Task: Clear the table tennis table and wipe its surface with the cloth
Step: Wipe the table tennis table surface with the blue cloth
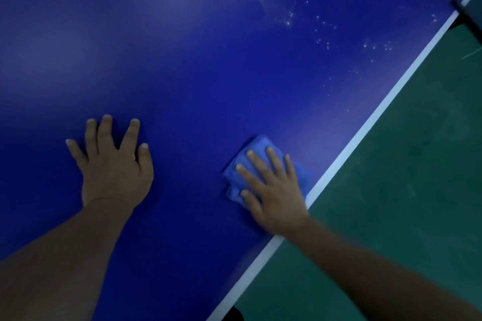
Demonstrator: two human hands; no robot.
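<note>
The blue table tennis table (198,60) fills most of the view. A folded blue cloth (241,172) lies on it close to the white edge line. My right hand (273,187) presses flat on the cloth with straight, spread fingers. To the left, my left hand (114,164) rests flat on the bare table surface with its fingers spread, holding nothing. Pale specks and smears (289,18) dot the table surface toward the upper right.
The table's white side edge (365,128) runs diagonally from the bottom middle to the upper right. Beyond it lies green floor (417,177). A dark net post or clamp (467,15) sits on the edge at the far upper right.
</note>
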